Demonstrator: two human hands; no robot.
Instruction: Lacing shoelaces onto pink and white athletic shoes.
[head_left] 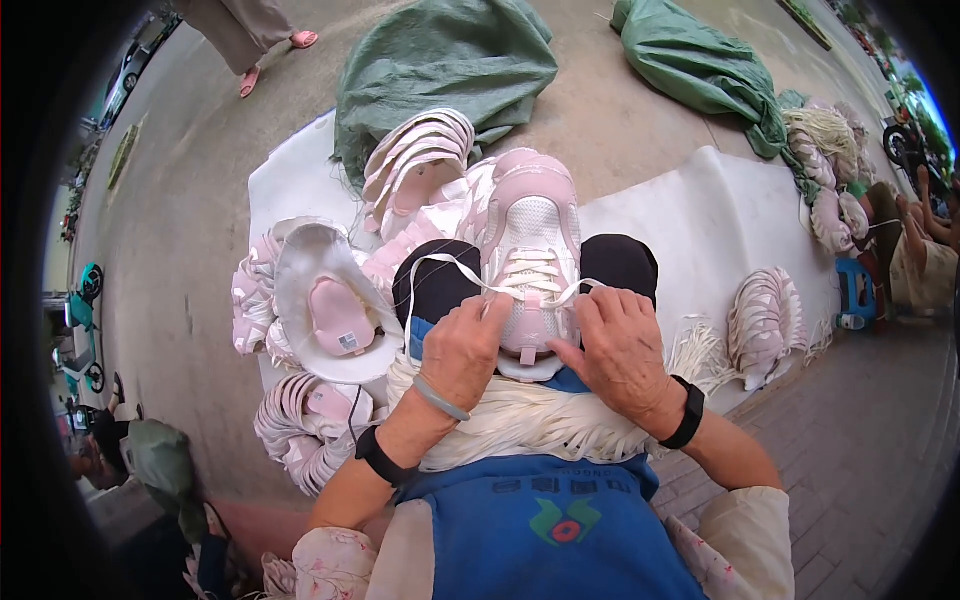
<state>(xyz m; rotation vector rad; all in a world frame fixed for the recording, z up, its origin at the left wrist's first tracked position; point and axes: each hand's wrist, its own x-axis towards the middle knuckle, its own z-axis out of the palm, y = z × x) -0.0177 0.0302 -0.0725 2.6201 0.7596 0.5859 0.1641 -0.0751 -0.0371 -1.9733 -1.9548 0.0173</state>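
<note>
A pink and white sneaker upper [530,235] lies on my lap between my knees, its toe pointing away from me. White shoelace [532,268] crosses its eyelets, and its ends run out to both sides. My left hand [462,345] is closed on the lace at the upper's left edge, and a loose length loops up over my left knee. At the right edge my right hand [622,350] has the other lace end at its curled fingers, with the thumb stretched toward the pink tongue tab [528,353]. A thick bundle of white laces [540,425] lies across my lap.
Stacked pink and white uppers [418,165] lie ahead on a white sheet [660,190]; more uppers [765,320] stand at right. A white-lined upper [340,310] sits left. Green sacks [450,70] lie beyond. People sit at right near a blue stool [855,285]; another person stands far left.
</note>
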